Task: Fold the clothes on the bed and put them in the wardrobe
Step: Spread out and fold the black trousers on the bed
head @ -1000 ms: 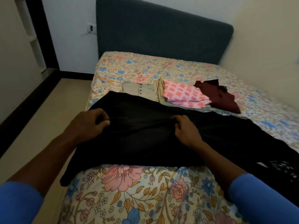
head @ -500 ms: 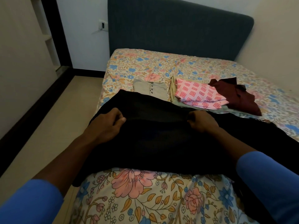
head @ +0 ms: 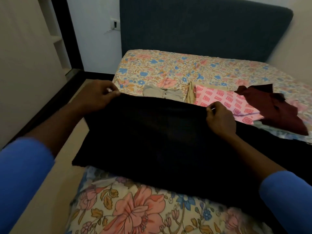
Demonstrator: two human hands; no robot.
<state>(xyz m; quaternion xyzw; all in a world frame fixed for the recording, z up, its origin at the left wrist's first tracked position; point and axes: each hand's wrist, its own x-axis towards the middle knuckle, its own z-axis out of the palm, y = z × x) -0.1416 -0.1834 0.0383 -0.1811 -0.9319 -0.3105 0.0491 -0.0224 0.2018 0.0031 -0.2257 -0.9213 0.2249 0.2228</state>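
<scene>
Up come both hands, lifting the black cloth's point(head: 160, 141) far edge off the bed point(head: 168, 68); left hand point(head: 98, 96) pinches it at ten o'clock; right hand point(head: 220, 118) pinches it at two; pink cloth point(head: 224, 102) lies beyond at one o'clock.

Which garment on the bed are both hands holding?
The black garment, spread nearest the camera: the left hand and right hand pinch its far edge. The beige top, pink patterned cloth and maroon garment lie beyond it, held by neither hand.
</scene>
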